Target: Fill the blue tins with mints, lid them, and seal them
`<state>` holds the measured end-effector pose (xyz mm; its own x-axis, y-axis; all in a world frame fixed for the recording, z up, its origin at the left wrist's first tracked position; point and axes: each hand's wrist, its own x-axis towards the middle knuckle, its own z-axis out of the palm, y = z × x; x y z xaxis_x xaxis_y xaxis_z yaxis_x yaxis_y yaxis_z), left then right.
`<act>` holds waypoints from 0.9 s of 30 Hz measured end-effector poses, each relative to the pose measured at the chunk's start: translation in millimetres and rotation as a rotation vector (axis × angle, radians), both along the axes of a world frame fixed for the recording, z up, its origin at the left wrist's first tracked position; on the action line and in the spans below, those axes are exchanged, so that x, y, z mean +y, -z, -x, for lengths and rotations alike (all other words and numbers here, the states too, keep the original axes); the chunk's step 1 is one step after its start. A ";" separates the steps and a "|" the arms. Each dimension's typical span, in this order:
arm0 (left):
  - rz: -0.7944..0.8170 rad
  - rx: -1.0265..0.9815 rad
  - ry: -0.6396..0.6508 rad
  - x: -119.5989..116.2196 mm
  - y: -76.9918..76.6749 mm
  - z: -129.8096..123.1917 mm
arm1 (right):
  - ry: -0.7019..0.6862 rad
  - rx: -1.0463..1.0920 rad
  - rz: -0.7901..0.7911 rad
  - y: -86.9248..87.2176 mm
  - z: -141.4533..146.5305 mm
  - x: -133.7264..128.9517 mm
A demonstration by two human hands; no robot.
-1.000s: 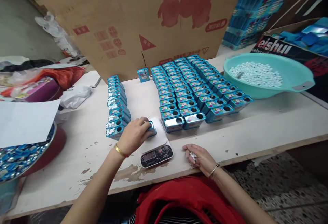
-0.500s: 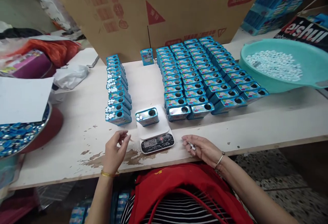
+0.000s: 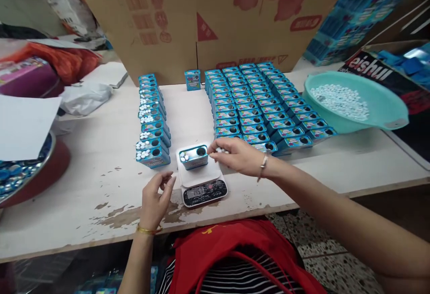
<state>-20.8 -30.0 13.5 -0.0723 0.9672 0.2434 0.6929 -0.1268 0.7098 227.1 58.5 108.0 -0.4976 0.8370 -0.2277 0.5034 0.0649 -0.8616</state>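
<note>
On a white digital kitchen scale (image 3: 198, 177) stands a blue tin (image 3: 194, 161) with a round dark hole in its top. A few white candies (image 3: 184, 156) lie on the tin's top, left of the hole. My right hand (image 3: 235, 153) is closed around several white candies, its fingertips at the tin's right edge beside the hole. Left of the scale, near the table's front, my left hand (image 3: 157, 200) hovers with fingers loosely curled and thumb apart, holding nothing. The scale's display (image 3: 196, 192) is lit; its digits are hard to read.
A column of blue tins (image 3: 153, 159), several topped with candies, stands on the left. Several rows of tins (image 3: 252, 120) fill the right. A turquoise basin (image 3: 386, 105) of candies sits beyond them. A cardboard box (image 3: 178, 25) backs the table; a red bowl (image 3: 62, 159) is far left.
My right hand has moved left and forward, from right of the scale to the tin's edge, still holding candies. My left hand stays almost in place. The view has shifted slightly.
</note>
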 end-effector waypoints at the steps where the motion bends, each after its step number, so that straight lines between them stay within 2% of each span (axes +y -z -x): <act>1: -0.016 0.003 0.006 0.9 -0.8 -1.3 | -0.039 -0.092 -0.094 -4.9 7.9 7.0; 3: -0.034 0.006 0.013 1.5 -0.7 -2.4 | -0.114 -0.250 -0.203 -10.3 22.0 17.7; 6: -0.026 0.010 0.010 0.0 2.7 -0.3 | -0.201 -0.429 -0.269 -9.7 36.9 27.1; 10: 0.000 0.011 0.001 -3.6 8.1 6.2 | -0.284 -0.542 -0.341 -2.9 44.0 33.1; 16: 0.016 -0.004 0.001 -4.7 13.7 9.7 | -0.311 -0.550 -0.368 -0.1 48.4 36.8; 22: 0.027 0.017 0.018 -2.6 14.9 6.0 | -0.292 -0.504 -0.397 -7.4 52.8 32.7; 27: 0.003 0.001 0.005 -2.5 15.3 10.2 | -0.160 -0.281 -0.453 -21.3 23.7 24.6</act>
